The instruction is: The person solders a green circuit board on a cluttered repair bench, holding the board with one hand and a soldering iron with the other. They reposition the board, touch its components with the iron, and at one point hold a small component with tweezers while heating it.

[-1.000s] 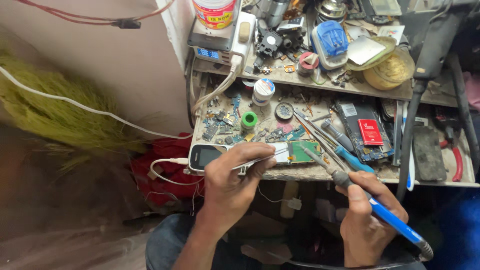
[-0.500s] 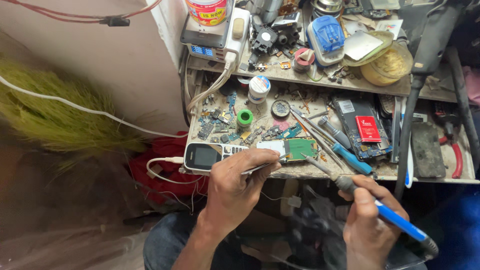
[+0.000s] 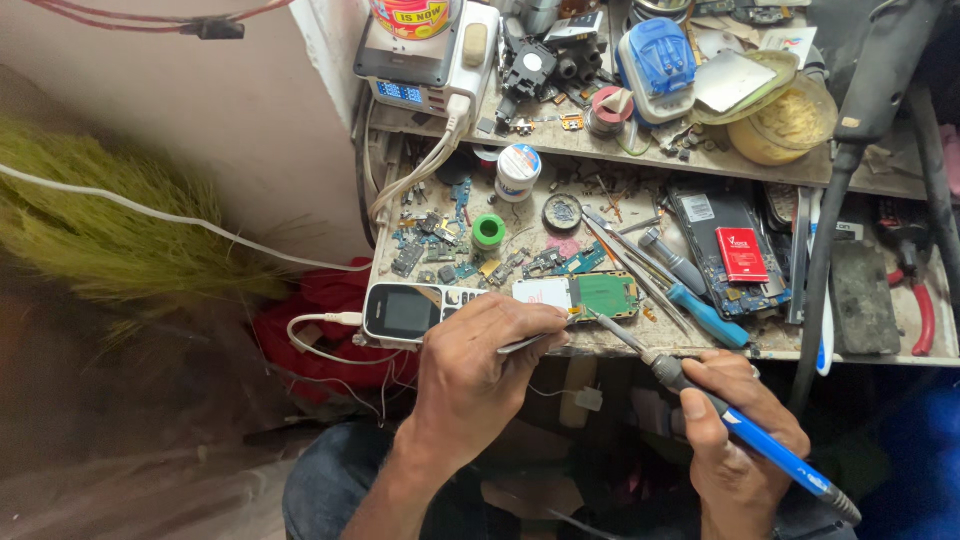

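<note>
- Both hands work at the near edge of the bench: the left hand [image 3: 475, 375] is closed in a pinch on tweezers [image 3: 528, 343], and the right hand [image 3: 740, 435] is wrapped shut around the blue handle of a soldering iron [image 3: 700, 395].
- Board [image 3: 585, 296], green with a white patch, lies flat just ahead of the left fingers; the iron's tip meets its near right edge, and the tweezer points reach toward the same spot.
- Risk, as I judge it: the tip sits close to the left fingertips, so a small slip of either hand could burn skin.
- Board looks unclamped at the bench edge; pressure from the iron could push it sideways or off, smearing solder across neighbouring pads.
- Too long a dwell could lift a pad or scorch the board; I cannot tell how hot the tip is.
- Phone [image 3: 410, 310] lies touching the left hand's far-left side, with a white cable [image 3: 315, 325] plugged in; a wrist nudge could drag it.
- Screwdriver [image 3: 700, 310] and thin metal tools lie just beyond the right hand, where the iron's shaft could knock them.
- Loose parts [image 3: 440, 240] scatter beyond the left hand; one could stray under the board.
- Red cloth [image 3: 320, 330] hangs below the bench left of the left hand, where a dropped iron could scorch it.
</note>
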Tool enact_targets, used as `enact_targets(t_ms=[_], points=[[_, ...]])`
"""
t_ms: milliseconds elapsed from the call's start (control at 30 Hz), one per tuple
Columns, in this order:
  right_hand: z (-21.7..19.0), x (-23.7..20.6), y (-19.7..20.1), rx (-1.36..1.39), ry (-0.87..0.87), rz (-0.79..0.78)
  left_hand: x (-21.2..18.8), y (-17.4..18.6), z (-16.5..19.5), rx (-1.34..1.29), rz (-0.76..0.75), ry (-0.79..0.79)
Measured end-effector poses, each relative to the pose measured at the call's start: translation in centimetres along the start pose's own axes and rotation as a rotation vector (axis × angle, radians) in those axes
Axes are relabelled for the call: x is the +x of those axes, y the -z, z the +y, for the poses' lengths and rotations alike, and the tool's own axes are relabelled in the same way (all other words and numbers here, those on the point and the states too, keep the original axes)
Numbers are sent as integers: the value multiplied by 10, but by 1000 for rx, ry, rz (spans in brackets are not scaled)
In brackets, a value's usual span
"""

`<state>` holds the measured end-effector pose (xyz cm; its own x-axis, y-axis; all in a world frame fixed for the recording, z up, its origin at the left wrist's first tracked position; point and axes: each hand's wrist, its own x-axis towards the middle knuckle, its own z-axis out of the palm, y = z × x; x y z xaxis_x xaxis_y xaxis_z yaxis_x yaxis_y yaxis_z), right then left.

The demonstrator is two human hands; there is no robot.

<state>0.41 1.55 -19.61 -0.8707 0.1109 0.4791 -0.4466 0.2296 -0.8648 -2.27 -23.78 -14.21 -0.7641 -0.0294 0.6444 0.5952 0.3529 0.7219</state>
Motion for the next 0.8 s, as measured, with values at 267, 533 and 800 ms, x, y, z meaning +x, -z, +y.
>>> enact_targets(t_ms=[267, 533, 800], points=[[-7, 5, 2, -85, -3, -52, 1, 1, 1, 29, -8, -4], [-10, 7, 2, -85, -8, -87, 1, 1, 1, 46, -8, -14], [-13, 9, 1, -107, 8, -98, 1, 1, 2, 69, -21, -11]])
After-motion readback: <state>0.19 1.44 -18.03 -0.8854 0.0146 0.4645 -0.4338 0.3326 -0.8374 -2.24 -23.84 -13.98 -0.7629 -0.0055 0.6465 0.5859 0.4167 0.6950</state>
